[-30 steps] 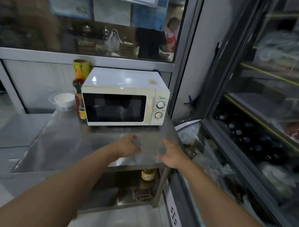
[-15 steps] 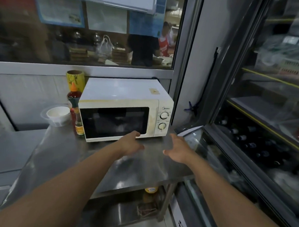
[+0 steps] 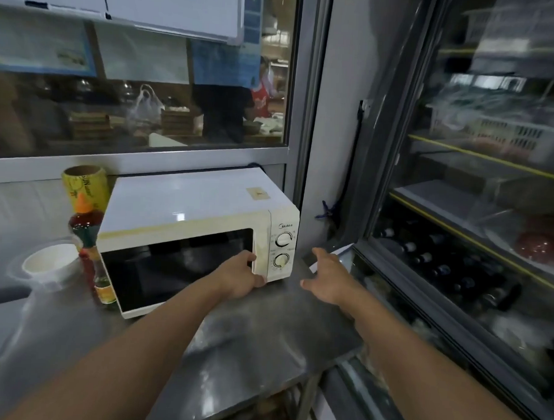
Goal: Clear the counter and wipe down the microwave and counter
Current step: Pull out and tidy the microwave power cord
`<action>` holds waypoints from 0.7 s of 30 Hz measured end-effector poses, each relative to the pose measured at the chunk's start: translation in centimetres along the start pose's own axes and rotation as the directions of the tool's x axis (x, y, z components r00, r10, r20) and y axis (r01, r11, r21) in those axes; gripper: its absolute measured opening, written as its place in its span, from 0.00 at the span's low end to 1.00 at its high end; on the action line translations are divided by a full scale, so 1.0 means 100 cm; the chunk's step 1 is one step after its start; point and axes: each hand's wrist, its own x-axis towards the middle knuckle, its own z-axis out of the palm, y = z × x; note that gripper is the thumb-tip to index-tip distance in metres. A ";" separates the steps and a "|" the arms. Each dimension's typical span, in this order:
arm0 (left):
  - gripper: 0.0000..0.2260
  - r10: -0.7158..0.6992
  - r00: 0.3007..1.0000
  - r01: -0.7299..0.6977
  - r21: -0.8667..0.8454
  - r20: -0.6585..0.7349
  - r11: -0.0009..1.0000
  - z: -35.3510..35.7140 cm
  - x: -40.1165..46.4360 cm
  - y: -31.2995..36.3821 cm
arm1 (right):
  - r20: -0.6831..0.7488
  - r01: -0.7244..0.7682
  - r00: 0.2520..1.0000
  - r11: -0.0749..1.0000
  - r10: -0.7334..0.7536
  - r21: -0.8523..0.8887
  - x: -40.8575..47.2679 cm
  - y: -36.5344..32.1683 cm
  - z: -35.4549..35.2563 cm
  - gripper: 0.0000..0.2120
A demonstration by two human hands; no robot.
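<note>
Head view: the white microwave [image 3: 192, 234] sits at the back of the steel tabletop [image 3: 263, 345]. The left hand [image 3: 239, 276] curls its fingers [image 3: 251, 258] round the door's right edge, gripping it. The right hand [image 3: 328, 277] hovers just beside the microwave, fingers spread and relaxed.

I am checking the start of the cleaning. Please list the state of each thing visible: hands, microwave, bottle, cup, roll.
left hand: fingers curled on the microwave door's right edge
right hand: open, holds nothing, over the counter
microwave: door closed, on the counter
sauce bottle: upright, capped
white cup: upright, contents unclear
yellow roll: standing on end
</note>
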 end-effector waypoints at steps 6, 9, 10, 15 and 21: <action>0.27 -0.004 1.000 0.004 0.008 -0.029 1.000 0.000 0.037 0.017 | -0.003 0.015 1.000 1.000 -0.015 -0.013 0.039 0.008 -0.013 0.36; 0.26 0.024 0.998 -0.024 -0.006 -0.059 1.000 0.001 0.061 0.033 | -0.003 0.036 0.999 0.999 -0.036 0.015 0.068 0.012 -0.023 0.38; 0.26 0.035 0.996 -0.035 0.003 -0.080 0.999 0.001 0.070 0.039 | -0.003 0.045 0.999 0.999 -0.045 0.023 0.080 0.014 -0.026 0.38; 0.24 0.078 0.979 -0.074 0.030 -0.189 0.997 0.004 0.127 0.074 | 0.030 0.082 0.996 0.993 -0.085 0.090 0.151 0.027 -0.041 0.38; 0.23 0.086 0.951 -0.063 0.086 -0.298 0.994 0.006 0.199 0.112 | 0.057 0.132 0.989 0.989 -0.135 0.059 0.234 0.049 -0.052 0.36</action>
